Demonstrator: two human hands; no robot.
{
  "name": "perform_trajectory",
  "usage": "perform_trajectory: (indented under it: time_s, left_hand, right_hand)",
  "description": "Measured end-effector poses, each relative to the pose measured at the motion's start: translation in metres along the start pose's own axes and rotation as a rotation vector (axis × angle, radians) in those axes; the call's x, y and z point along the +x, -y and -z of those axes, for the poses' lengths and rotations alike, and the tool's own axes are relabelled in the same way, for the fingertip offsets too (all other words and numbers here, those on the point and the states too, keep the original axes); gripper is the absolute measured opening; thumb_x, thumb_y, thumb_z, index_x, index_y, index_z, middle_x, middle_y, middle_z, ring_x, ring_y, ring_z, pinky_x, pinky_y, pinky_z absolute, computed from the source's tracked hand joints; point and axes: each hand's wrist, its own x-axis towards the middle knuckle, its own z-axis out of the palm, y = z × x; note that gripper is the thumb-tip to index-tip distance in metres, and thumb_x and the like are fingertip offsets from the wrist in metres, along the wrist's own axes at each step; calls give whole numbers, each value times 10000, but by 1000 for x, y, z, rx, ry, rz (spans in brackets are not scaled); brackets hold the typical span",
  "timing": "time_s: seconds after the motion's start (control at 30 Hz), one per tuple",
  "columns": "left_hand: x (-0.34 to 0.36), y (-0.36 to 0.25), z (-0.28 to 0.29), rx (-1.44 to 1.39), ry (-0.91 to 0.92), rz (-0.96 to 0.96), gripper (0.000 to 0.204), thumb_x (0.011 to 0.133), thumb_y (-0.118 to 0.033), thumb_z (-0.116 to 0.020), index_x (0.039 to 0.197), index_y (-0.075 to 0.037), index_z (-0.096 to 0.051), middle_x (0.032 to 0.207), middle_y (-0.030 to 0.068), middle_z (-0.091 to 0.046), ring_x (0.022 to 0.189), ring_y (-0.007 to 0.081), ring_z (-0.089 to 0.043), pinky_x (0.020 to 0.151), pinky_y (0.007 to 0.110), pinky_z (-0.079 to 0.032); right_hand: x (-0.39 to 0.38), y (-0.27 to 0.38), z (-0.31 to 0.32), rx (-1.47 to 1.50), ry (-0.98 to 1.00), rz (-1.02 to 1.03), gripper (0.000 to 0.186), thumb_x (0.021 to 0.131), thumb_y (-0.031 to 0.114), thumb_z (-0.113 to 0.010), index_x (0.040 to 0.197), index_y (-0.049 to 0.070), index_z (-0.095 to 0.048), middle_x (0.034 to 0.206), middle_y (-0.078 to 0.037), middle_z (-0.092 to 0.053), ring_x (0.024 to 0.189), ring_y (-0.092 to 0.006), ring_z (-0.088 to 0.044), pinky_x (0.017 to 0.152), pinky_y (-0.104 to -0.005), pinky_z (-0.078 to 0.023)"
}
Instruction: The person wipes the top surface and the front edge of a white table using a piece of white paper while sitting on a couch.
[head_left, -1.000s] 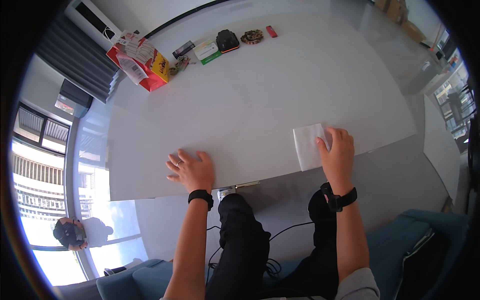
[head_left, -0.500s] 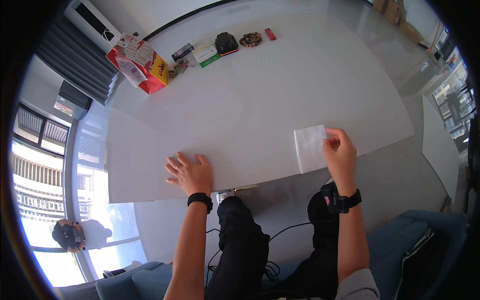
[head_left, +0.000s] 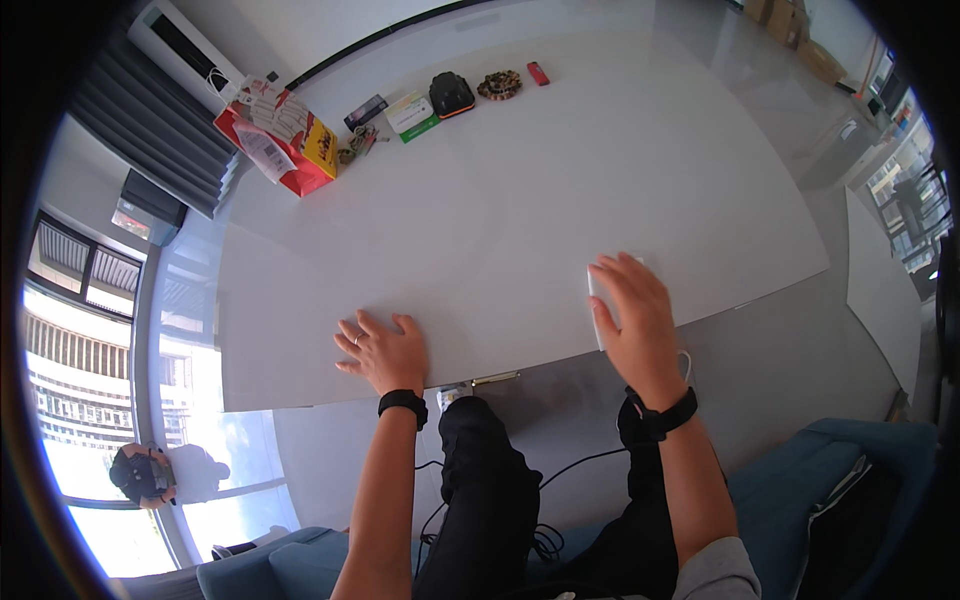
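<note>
The folded white cloth (head_left: 596, 300) lay near the front edge of the big white table (head_left: 520, 210), almost wholly covered by the right hand (head_left: 632, 325) — only a pale strip showed along the hand's left side. That hand lay flat on it, fingers spread and pressing down; it looked like the middle of a wiping or smoothing pass, and the next stroke would call for steady downward pressure while sliding without letting the cloth bunch or slip off the near edge. The left hand (head_left: 385, 350) rested well apart, palm down and fingers fanned on the bare tabletop, seemingly bracing. Both wrists wore black bands.

Nothing stood close to either hand. The clutter sat along the far side — a red and yellow bag (head_left: 280, 140), a green and white box (head_left: 412, 115), a small black case (head_left: 452, 94), a beaded bracelet (head_left: 500, 84) and a small red object (head_left: 538, 73) — all well apart from the cloth
</note>
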Motion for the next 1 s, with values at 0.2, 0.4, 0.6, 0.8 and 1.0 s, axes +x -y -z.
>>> perform_trajectory:
  time_s: [0.2,0.4,0.6,0.8,1.0]
  left_hand:
    - [0,1,0,30,10,-8,582,900,-359,-422,1357,-4,-361,1449,252,-308,1389,417,-196,1058,654,-170]
    - [0,0,-2,17,-3,-10,578,901,-363,-418,1349,-2,-368,1447,254,-311,1389,419,-195,1058,653,-172]
    - [1,3,-3,23,-7,-7,581,902,-367,-414,1349,1,-366,1443,257,-317,1389,421,-197,1059,653,-169]
    - [0,-1,3,20,21,-3,583,901,-367,-414,1350,1,-365,1458,253,-298,1392,424,-191,1063,650,-164]
    - [0,0,0,18,14,-4,590,900,-368,-413,1358,0,-360,1454,250,-301,1391,423,-192,1065,647,-163]
  right_hand:
    - [-8,11,-8,-164,181,65,470,903,241,-583,1318,42,-487,1404,-58,-459,1330,-227,-388,1103,-385,-317]
    - [-13,11,-13,-230,184,55,524,907,291,-583,1343,29,-457,1418,-78,-442,1332,-219,-387,1112,-380,-296]
    - [-16,5,-19,-231,183,11,570,905,337,-582,1356,19,-438,1424,-94,-432,1333,-227,-385,1107,-386,-296]
    - [-19,3,-20,-243,193,-18,570,912,347,-569,1353,12,-439,1421,-101,-435,1322,-246,-396,1101,-392,-298]
    - [-20,0,-22,-255,195,-27,569,913,363,-563,1350,18,-444,1413,-106,-445,1317,-259,-400,1098,-394,-301]
